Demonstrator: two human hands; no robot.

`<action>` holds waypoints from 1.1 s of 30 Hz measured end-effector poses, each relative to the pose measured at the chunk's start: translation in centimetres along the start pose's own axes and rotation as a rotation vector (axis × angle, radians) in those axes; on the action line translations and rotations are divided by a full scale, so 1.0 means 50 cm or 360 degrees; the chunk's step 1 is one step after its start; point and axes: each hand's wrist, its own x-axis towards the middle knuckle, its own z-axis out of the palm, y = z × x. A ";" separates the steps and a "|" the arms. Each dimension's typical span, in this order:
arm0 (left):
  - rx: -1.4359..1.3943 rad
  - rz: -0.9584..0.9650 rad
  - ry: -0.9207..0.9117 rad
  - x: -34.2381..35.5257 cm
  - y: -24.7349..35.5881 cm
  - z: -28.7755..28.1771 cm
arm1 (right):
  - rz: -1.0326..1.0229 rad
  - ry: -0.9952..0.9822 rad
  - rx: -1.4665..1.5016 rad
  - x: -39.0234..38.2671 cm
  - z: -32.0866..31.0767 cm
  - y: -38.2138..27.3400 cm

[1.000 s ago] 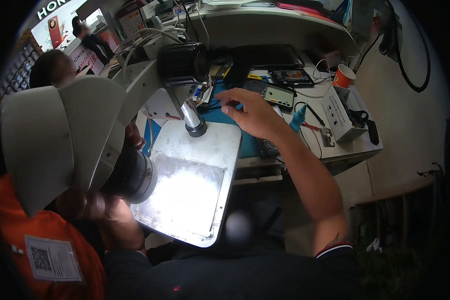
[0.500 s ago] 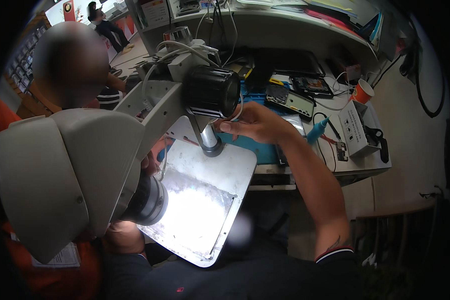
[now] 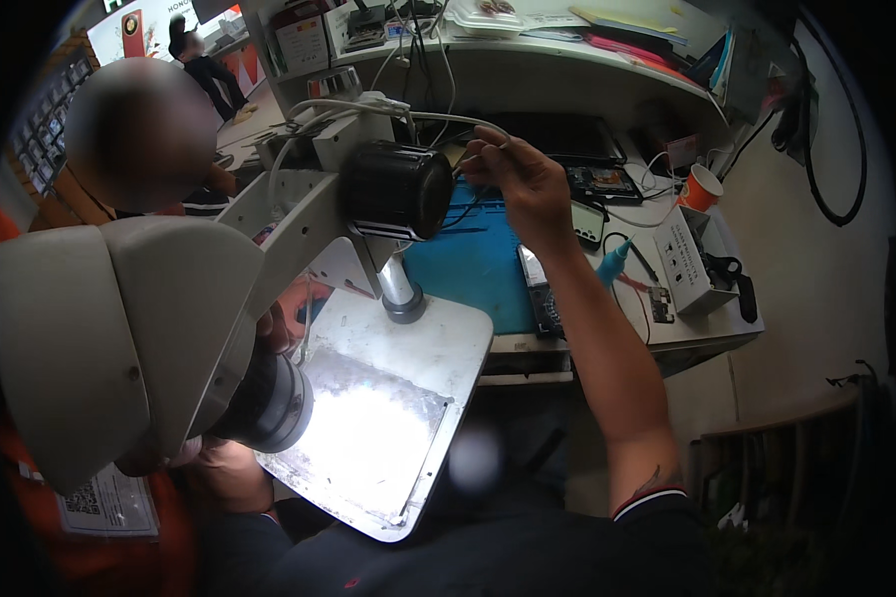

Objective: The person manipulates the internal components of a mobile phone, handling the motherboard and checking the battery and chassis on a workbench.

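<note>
My right hand is raised beside the black knob of a white stereo microscope. Its fingers are pinched on a thin white cable that runs from the top of the microscope. Below the microscope's dark lens ring, light falls brightly on the white metal base plate. My left arm goes behind the microscope head, which mostly hides that hand. Some fingers show behind the lens ring; whose they are I cannot tell.
A blue mat lies behind the base plate. To the right are a teal bottle, a small circuit board, a white box and an orange cup. A person in orange is close on the left.
My right hand has risen and moved away from beside the microscope post, drawing the white cable up and to the right. The view has shifted slightly.
</note>
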 end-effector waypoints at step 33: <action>0.0866 0.0604 -0.1142 1.209 -0.276 0.567 | -0.0056 -0.0007 -0.0253 0.326 -0.092 -0.227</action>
